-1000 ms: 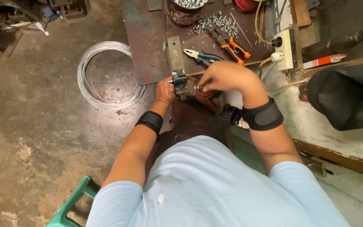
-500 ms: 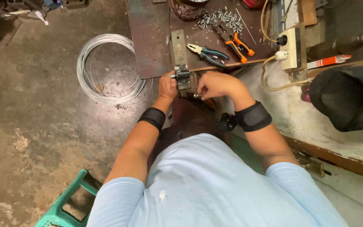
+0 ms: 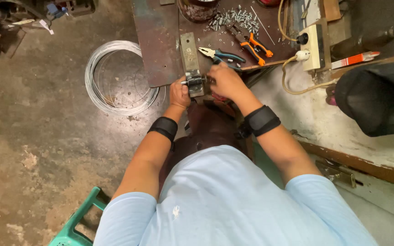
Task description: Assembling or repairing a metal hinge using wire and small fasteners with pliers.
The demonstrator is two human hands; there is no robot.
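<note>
My left hand (image 3: 179, 93) grips the left side of a small metal fitting (image 3: 195, 82) at the near end of a flat metal bar (image 3: 189, 51) lying on a rusty brown worktable (image 3: 156, 41). From the other side my right hand (image 3: 226, 80) closes around the same fitting, fingers curled over it. Both wrists carry black bands. What sits between the fingers is hidden.
Blue-handled pliers (image 3: 222, 55) and orange-handled pliers (image 3: 251, 44) lie just beyond my right hand, with a pile of screws (image 3: 233, 19) and a tin (image 3: 198, 10) farther back. A wire coil (image 3: 117, 77) lies on the concrete floor at left. A white socket box (image 3: 314, 42) and a green stool (image 3: 76, 225) are nearby.
The view has shifted, so the table sits higher in frame. My right hand has drawn in from over the table edge to the fitting; my left hand stays on it.
</note>
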